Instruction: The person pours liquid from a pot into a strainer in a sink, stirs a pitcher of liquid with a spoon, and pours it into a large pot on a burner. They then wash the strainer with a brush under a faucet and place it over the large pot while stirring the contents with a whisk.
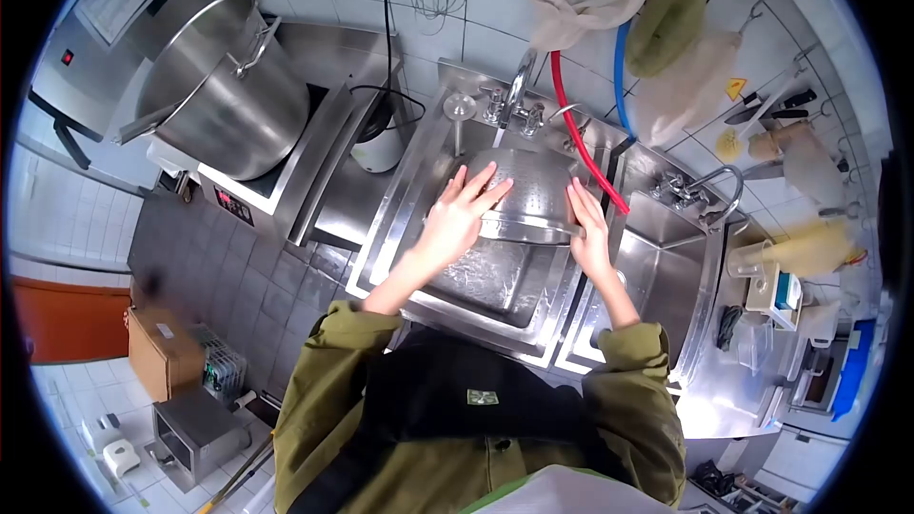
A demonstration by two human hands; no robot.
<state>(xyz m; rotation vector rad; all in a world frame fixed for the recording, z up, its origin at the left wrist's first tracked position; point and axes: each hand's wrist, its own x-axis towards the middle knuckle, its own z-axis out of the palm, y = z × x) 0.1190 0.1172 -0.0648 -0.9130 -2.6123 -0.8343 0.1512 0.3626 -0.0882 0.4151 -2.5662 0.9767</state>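
A perforated metal colander (pixel 533 192) is tilted over the left sink basin (pixel 495 290), its rim toward me. My left hand (pixel 461 217) lies on its left side with the fingers spread over the perforated wall. On the right side, my right hand (pixel 588 219) touches the colander near the rim, with the fingers close together and stretched along it. The faucet (pixel 520 86) stands behind the colander, and a thin stream seems to run from its spout. The inside of the colander is hidden.
A red hose (pixel 583 138) hangs right of the colander, toward the right sink (pixel 662 276). At the left, a large steel pot (pixel 233 90) stands on a cooker. A steel ladle (pixel 459 112) is beside the faucet. Knives (pixel 776 112) hang on the right wall.
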